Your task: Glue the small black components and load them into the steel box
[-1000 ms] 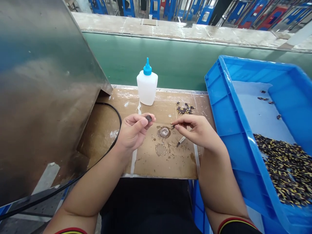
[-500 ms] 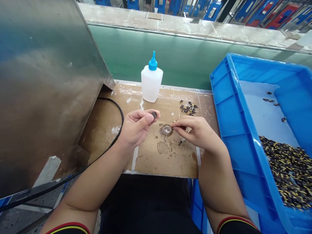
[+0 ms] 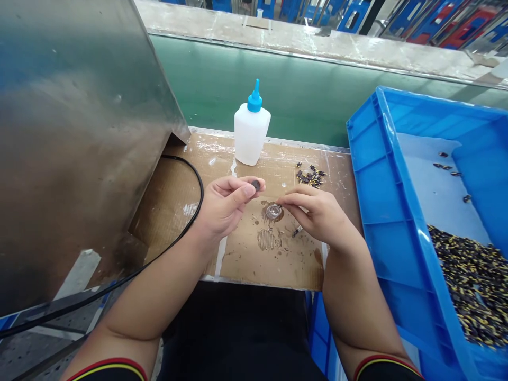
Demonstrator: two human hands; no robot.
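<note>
My left hand [image 3: 227, 203] pinches a small dark round piece [image 3: 256, 185] between thumb and fingers, held above the cardboard. My right hand [image 3: 313, 211] is closed in a pinch at the rim of a small clear round dish [image 3: 273, 211]. A tiny dark part shows at those fingertips, too small to name. The dish sits on a wet stain on the cardboard [image 3: 246, 259]. Below it is a wet, ribbed mark [image 3: 266, 239]. A small dark-and-light piece [image 3: 297, 230] lies just under my right hand.
A white squeeze bottle [image 3: 251, 135] with a blue nozzle stands behind my hands. Small black-and-yellow parts [image 3: 311, 175] lie in a pile beyond my right hand. At right, a blue crate [image 3: 391, 211] holds many more. A metal housing [image 3: 79, 132] and black cable [image 3: 200, 190] border the left.
The view has shifted slightly. My right fingertips have moved a little up from the dish's side towards its upper edge. The left hand keeps its pinch on the dark round piece.
</note>
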